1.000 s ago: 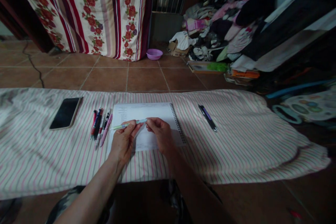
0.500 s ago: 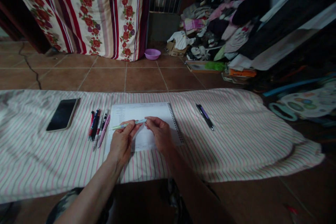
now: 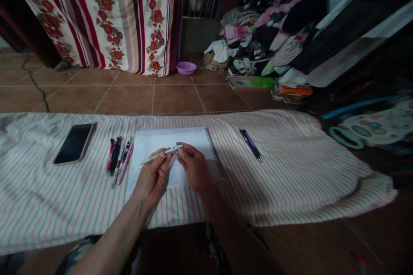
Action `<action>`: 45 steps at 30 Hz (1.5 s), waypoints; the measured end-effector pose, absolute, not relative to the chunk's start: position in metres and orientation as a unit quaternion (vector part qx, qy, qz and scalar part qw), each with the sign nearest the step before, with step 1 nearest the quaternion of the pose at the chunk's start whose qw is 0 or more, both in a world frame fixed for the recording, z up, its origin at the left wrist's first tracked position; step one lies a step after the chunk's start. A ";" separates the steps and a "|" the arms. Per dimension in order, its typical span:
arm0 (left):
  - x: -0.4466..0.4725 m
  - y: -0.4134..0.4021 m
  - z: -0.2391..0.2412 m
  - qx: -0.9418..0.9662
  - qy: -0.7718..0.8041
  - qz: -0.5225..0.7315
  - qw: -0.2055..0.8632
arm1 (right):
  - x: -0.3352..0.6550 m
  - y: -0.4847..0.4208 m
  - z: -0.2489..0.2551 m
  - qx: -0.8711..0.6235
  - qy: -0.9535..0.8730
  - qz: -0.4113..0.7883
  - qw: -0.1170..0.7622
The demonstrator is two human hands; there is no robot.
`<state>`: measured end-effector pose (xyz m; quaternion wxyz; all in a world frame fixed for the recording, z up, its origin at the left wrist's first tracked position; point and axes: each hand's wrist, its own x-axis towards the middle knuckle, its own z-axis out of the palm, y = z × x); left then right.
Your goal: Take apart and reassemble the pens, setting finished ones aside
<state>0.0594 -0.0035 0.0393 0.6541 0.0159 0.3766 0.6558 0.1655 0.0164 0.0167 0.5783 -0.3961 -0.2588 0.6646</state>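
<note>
Both my hands hold a pale green pen (image 3: 161,154) over a spiral notebook (image 3: 174,139) that lies open on a striped cloth (image 3: 290,172). My left hand (image 3: 151,179) pinches the pen's middle. The fingertips of my right hand (image 3: 193,166) are closed at the pen's right end. The pen tilts up to the right. Left of the notebook lie several pens (image 3: 118,160) side by side. A dark purple pen (image 3: 251,145) lies alone on the cloth to the right.
A black phone (image 3: 75,143) lies on the cloth at the left. Brown floor tiles stretch beyond, with a purple bowl (image 3: 186,68), a floral curtain (image 3: 106,13) and a heap of clothes (image 3: 267,38) at the back right.
The pen's right end has tipped slightly upward and my right fingertips have shifted along its end. The view has drifted a little; nothing else moved.
</note>
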 end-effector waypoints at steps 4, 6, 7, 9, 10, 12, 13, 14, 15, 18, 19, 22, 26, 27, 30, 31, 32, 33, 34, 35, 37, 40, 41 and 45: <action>0.060 -0.005 0.038 0.026 0.373 0.652 0.660 | 0.167 0.016 0.017 -0.421 -0.280 0.638 0.580; 0.060 -0.006 0.038 0.023 0.374 0.649 0.662 | 0.167 0.016 0.016 -0.430 -0.290 0.631 0.577; 0.060 -0.006 0.037 0.021 0.375 0.647 0.664 | 0.167 0.016 0.016 -0.431 -0.290 0.631 0.576; 0.060 -0.005 0.037 0.016 0.375 0.646 0.664 | 0.167 0.015 0.016 -0.428 -0.290 0.635 0.574; 0.060 -0.005 0.037 0.014 0.375 0.647 0.664 | 0.167 0.015 0.016 -0.427 -0.290 0.636 0.574; 0.060 -0.005 0.037 0.010 0.372 0.648 0.665 | 0.167 0.015 0.016 -0.427 -0.290 0.634 0.575; 0.060 -0.004 0.037 0.007 0.371 0.647 0.666 | 0.167 0.015 0.017 -0.429 -0.290 0.632 0.577; 0.060 -0.004 0.037 0.005 0.371 0.646 0.667 | 0.167 0.015 0.017 -0.431 -0.289 0.630 0.578; 0.060 -0.004 0.037 0.003 0.371 0.645 0.668 | 0.167 0.015 0.017 -0.432 -0.288 0.627 0.580; 0.061 -0.004 0.037 0.007 0.376 0.644 0.666 | 0.167 0.016 0.016 -0.436 -0.283 0.624 0.584; 0.061 -0.004 0.037 0.010 0.377 0.645 0.665 | 0.167 0.016 0.016 -0.436 -0.280 0.624 0.585; 0.062 -0.005 0.037 0.021 0.386 0.647 0.657 | 0.167 0.017 0.014 -0.433 -0.274 0.625 0.589; 0.062 -0.005 0.039 0.016 0.402 0.639 0.656 | 0.168 0.018 0.014 -0.429 -0.282 0.628 0.585; 0.062 -0.005 0.040 0.011 0.405 0.638 0.655 | 0.167 0.018 0.014 -0.428 -0.281 0.630 0.584; 0.063 -0.004 0.040 -0.002 0.407 0.640 0.651 | 0.167 0.017 0.015 -0.427 -0.280 0.629 0.586; 0.063 -0.004 0.040 -0.004 0.406 0.642 0.651 | 0.166 0.017 0.015 -0.427 -0.281 0.629 0.586; 0.063 -0.004 0.040 -0.006 0.406 0.642 0.650 | 0.166 0.017 0.015 -0.428 -0.281 0.629 0.586; 0.063 -0.004 0.040 -0.008 0.406 0.643 0.649 | 0.166 0.017 0.015 -0.427 -0.282 0.630 0.584; 0.063 -0.004 0.040 -0.010 0.406 0.643 0.650 | 0.166 0.017 0.014 -0.426 -0.283 0.632 0.582; 0.063 -0.005 0.040 -0.011 0.406 0.642 0.650 | 0.167 0.017 0.014 -0.425 -0.288 0.632 0.581; 0.063 -0.005 0.041 -0.012 0.405 0.641 0.651 | 0.167 0.018 0.012 -0.423 -0.303 0.631 0.575; 0.062 -0.005 0.041 -0.007 0.409 0.637 0.654 | 0.168 0.018 0.010 -0.426 -0.324 0.623 0.571; 0.062 -0.005 0.041 -0.006 0.411 0.636 0.653 | 0.169 0.018 0.009 -0.428 -0.327 0.622 0.569; 0.061 -0.005 0.040 0.000 0.416 0.634 0.651 | 0.168 0.017 0.008 -0.434 -0.340 0.614 0.565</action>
